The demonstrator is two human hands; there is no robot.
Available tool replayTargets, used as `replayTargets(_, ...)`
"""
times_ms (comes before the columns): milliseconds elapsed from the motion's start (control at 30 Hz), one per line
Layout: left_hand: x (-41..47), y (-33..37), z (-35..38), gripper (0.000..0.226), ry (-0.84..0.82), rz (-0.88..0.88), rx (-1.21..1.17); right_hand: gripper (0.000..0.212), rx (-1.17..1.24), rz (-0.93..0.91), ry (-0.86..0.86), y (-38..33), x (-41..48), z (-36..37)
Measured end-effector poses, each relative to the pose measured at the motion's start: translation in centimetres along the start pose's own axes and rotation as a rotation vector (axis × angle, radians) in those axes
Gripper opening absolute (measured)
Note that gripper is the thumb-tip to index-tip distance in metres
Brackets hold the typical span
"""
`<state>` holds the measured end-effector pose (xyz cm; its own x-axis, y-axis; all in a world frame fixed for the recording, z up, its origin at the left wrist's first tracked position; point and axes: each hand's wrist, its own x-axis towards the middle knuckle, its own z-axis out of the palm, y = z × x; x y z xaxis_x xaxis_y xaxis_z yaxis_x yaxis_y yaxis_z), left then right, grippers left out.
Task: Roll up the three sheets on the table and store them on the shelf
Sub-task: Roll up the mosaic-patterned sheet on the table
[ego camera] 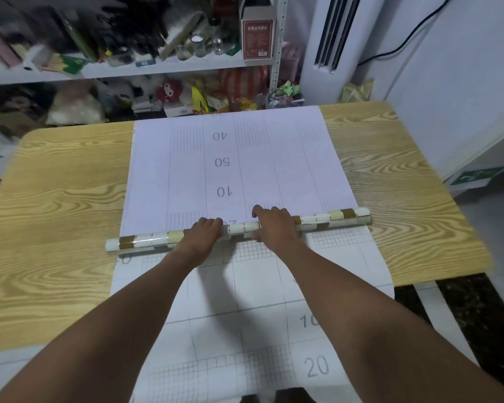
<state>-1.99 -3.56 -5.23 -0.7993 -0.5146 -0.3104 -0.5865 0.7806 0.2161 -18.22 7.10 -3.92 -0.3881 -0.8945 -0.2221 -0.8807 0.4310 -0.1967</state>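
Worktop (56, 199), wood grain, two grid-backed sheets on it. Tile-pattern roll (332, 218) lies crosswise under both hands, with its left end slightly nearer the person. It is checkered in white, cream and brown and is only partly wound.

The lilac sheet (230, 164) runs flat from the roll past the fingertips to the far edge of the worktop, printed 40, 50, 10 upside down. On the wrist side, the white grid sheet (245, 315) lies under the forearms and hangs over the near edge.

Beyond the fingertips and past the worktop is a white shelf (157, 68) crammed with clutter, blurred. A red-brown box (258, 39) stands at its right end, with plush toys (169, 90) underneath. A white air conditioner (332, 39) is to the right of the shelf. Nothing lies on the lilac sheet ahead of the roll.

Left hand (204, 231) is palm down, fingers curled over the top of the roll near its middle. Right hand (274, 225) is just beside it, fingers arched over the roll, tips touching the lilac sheet and thumb on the near side. Both forearms are stretched out, nearly straight, converging toward the roll.
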Motion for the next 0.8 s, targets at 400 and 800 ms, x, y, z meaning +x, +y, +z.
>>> replayTargets(400,0.7,0.7,-0.4,0.037,0.01,-0.004,0.217,0.03,-0.033,0.024,-0.052,0.0,0.3,0.1)
replayTargets(800,-0.3,0.4,-0.9,0.042,-0.027,0.031,-0.03,0.04,0.036,0.019,-0.111,0.2,-0.2,0.4)
